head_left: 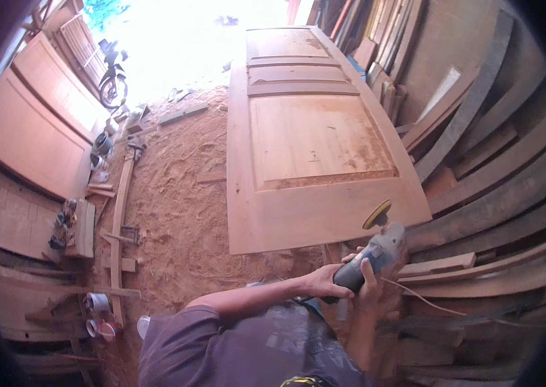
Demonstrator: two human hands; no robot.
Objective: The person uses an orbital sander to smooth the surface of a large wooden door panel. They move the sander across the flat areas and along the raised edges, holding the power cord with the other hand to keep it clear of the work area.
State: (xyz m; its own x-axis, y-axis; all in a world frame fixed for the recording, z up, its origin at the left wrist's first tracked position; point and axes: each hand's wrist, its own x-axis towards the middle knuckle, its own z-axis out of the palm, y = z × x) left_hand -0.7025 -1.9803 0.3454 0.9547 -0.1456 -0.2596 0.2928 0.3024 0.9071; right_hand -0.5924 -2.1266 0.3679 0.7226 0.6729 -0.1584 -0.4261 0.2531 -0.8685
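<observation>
In both hands I hold an angle grinder (pixel 357 271) with a dark body, a grey head and a round yellow-edged sanding disc (pixel 377 215). My left hand (pixel 326 282) grips the rear of its body, and my right hand (pixel 368 289) is wrapped round it from the right. The disc is tilted up, close to the near right corner of a wooden panel door (pixel 298 229); I cannot tell whether it touches. That door lies flat, raised above the ground, with recessed panels. Brown dust lies along the near and right edges of its large panel (pixel 318 138).
Sawdust covers the floor (pixel 182 174) left of the door. Long planks (pixel 498 219) are stacked at the right, and a thin cable (pixel 427 300) runs there. More doors (pixel 34 135) lean at the left, near a long clamp bar (pixel 120 219) and tins (pixel 97 302). A motorbike (pixel 113 84) stands at the back.
</observation>
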